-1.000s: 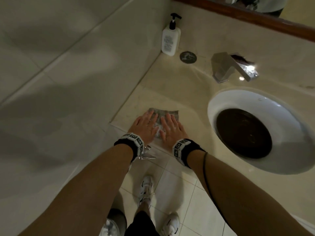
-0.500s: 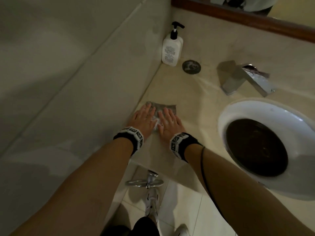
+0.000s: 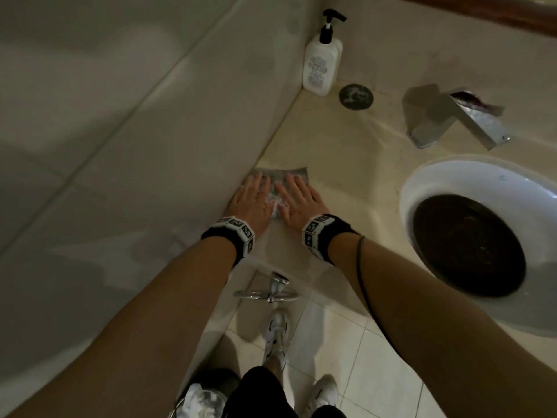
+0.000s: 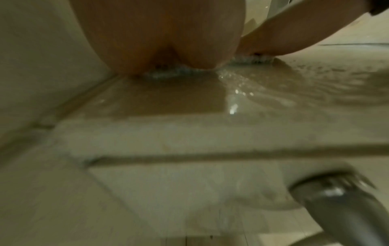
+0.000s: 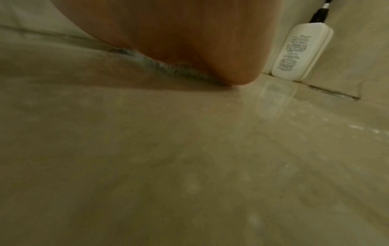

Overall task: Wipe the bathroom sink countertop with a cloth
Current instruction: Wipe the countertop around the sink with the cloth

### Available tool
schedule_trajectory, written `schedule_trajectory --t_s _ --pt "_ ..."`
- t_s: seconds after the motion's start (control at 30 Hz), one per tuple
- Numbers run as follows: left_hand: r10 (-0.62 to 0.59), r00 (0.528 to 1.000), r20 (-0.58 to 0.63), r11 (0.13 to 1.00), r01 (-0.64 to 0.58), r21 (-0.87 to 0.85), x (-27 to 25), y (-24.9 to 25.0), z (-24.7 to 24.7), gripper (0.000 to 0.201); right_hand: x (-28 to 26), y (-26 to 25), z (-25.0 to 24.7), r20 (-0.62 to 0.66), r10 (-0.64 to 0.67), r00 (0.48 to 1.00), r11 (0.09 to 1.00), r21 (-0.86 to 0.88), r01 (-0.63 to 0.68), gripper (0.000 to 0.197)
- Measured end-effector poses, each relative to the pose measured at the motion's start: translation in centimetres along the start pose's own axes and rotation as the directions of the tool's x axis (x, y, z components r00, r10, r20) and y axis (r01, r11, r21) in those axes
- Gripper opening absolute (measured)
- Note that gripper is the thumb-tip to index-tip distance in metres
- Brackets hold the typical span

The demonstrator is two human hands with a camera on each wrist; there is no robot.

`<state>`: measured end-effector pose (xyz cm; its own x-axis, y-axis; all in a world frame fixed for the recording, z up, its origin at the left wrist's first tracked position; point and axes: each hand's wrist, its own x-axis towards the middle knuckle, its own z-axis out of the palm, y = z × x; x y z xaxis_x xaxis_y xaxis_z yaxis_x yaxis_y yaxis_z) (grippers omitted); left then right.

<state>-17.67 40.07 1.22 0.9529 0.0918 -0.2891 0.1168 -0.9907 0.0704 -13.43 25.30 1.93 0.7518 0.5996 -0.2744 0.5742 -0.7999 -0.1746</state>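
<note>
At the left edge of the countertop (image 3: 346, 182), right beside the wall (image 3: 150, 146), a gray cloth (image 3: 281, 173) lies flat on the wet surface. The left hand (image 3: 251, 200) and the right hand (image 3: 300, 200) lie side by side on top of it, palms down, fingers straight and pressing on it, not curled around it. The far edge of the cloth sticks out past the fingertips. In the wrist views the cloth's edge peeks out from under each palm, and water shines on the countertop. In the back left corner stands a white pump bottle (image 3: 321, 61), with a round dark cap (image 3: 356, 96) just beside it. A shiny faucet (image 3: 452, 119) stands at the back edge, over the white sink (image 3: 446, 176).
</note>
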Motion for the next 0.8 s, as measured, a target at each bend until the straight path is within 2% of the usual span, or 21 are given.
schedule_trajectory --t_s 0.17,0.33,0.53,0.8 --pt "-0.065 0.998 -0.007 0.998 0.065 0.028 -4.8 -0.7 1.7 0.062 -3.0 -2.6 1.4 0.029 -0.071 0.997 0.996 -0.049 0.072 0.057" --pt "-0.08 0.997 -0.009 0.997 0.08 -0.021 -8.6 0.6 2.8 0.061 -6.7 -3.2 2.3 0.034 -0.108 0.994 0.993 -0.047 0.11 0.058" --pt "-0.035 0.999 0.005 0.998 0.036 -0.053 -10.2 5.1 3.1 0.06 -11.0 -0.3 2.8 0.038 -0.075 0.996 0.996 -0.036 0.077 0.058" --pt "0.085 0.996 0.019 0.996 -0.085 -0.027 -8.4 11.7 2.3 0.061 -14.2 5.5 3.0 0.02 0.047 0.999 0.999 -0.005 -0.047 0.058"
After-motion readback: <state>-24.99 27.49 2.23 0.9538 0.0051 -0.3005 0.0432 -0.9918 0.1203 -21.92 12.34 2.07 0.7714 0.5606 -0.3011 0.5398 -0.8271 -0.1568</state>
